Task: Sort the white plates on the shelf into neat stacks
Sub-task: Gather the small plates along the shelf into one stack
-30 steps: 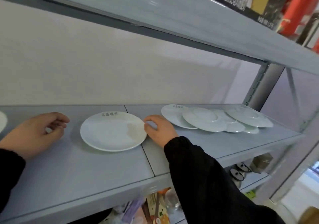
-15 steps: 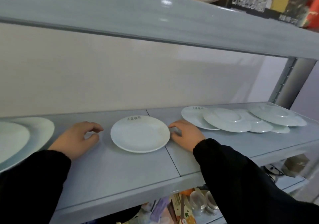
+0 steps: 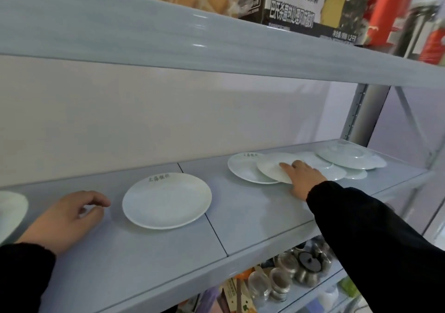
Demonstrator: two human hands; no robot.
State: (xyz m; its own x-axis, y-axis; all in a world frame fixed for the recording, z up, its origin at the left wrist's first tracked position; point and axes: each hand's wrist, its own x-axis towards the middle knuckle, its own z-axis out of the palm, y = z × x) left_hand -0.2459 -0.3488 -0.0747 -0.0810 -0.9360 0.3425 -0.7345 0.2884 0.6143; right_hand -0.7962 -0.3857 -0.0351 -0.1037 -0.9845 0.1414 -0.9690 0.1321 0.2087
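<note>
A white plate (image 3: 166, 200) with grey lettering on its far rim lies alone in the middle of the grey shelf (image 3: 252, 218). Further right, several white plates overlap in a loose spread; the leftmost one (image 3: 243, 171) also carries lettering. My right hand (image 3: 301, 175) has its fingers on top of the second plate (image 3: 271, 169) of that spread, thumb under its near rim. My left hand (image 3: 72, 214) rests on the shelf left of the lone plate, fingers loosely curled, holding nothing. Another white plate (image 3: 10, 210) shows at the left edge.
An upper shelf (image 3: 216, 40) hangs low overhead with boxes and red cans on it. A metal upright (image 3: 366, 115) stands at the back right. Glass jars (image 3: 274, 283) and packets fill the shelf below.
My right hand left the lone plate's right rim and reached right onto the overlapping plates. The left hand stayed beside the lone plate. The view shifted left.
</note>
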